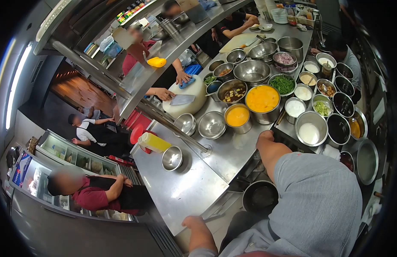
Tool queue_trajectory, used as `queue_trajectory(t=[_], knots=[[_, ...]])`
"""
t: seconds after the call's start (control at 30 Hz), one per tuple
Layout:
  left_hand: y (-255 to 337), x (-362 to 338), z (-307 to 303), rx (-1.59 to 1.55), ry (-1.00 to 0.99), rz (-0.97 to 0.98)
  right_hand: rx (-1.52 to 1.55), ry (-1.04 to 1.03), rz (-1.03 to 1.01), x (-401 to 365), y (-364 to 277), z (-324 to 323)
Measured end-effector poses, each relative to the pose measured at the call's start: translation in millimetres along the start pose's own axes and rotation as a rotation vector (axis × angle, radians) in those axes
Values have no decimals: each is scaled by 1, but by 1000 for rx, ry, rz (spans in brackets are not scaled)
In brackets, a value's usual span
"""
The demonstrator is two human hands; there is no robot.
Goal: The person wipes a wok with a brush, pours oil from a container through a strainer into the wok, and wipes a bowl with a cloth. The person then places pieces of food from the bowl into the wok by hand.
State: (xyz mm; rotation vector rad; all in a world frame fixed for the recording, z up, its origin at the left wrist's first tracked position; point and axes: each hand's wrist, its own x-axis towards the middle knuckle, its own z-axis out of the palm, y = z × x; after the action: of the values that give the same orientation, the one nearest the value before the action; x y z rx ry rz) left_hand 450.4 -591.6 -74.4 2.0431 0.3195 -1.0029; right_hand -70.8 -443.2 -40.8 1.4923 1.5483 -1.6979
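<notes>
My left hand [193, 221] is at the front edge of the steel counter [198, 184], near its corner. Its fingers look curled; what they hold, if anything, is hidden. Farther along the same edge is my right hand [265, 138], also rounded and closed-looking, its fingertips out of sight. Close to it stand a steel pot of orange-yellow liquid [262, 99] and a smaller pot of orange liquid [238, 115]. A thin dark utensil handle [280, 118] lies just beyond this hand. Below the counter, between my arms, is a dark round pan [260, 196].
Steel bowls [212, 125] and a bottle of yellow liquid [154, 142] stand on the counter. Several pots of ingredients, including chopped greens [282, 85], crowd the far side. Across it, a person's hands work with a cleaver [182, 99] on a round board [194, 107]. An overhead shelf [164, 55] crosses above.
</notes>
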Motion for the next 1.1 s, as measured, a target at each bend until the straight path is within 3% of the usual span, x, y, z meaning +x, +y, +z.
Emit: queue_trajectory(t=[0.07, 0.1, 0.2, 0.27, 0.73, 0.83, 0.93, 1.1], knots=[[-1, -27, -10, -46, 24, -7, -277, 32, -204, 42, 13, 25], [-2, -32, -10, -42, 33, -7, -278, 32, -205, 42, 14, 25], [-2, -25, -10, 76, 41, 3, -243, 24, -200, 32, 10, 19], [-3, -27, -8, -19, 55, 10, -9, 13, 0, 13, 2, 6], [-5, -62, -19, -46, 45, 36, 9, -11, 23, 18, 4, 8], [7, 2, 6, -144, 220, -62, -23, -20, 14, 27, 6, 14], [2, 12, 5, -146, 86, 16, 1, -13, 37, 11, 2, 7], [-6, -75, -24, -99, 60, 15, -29, -52, 4, 15, 3, 6]])
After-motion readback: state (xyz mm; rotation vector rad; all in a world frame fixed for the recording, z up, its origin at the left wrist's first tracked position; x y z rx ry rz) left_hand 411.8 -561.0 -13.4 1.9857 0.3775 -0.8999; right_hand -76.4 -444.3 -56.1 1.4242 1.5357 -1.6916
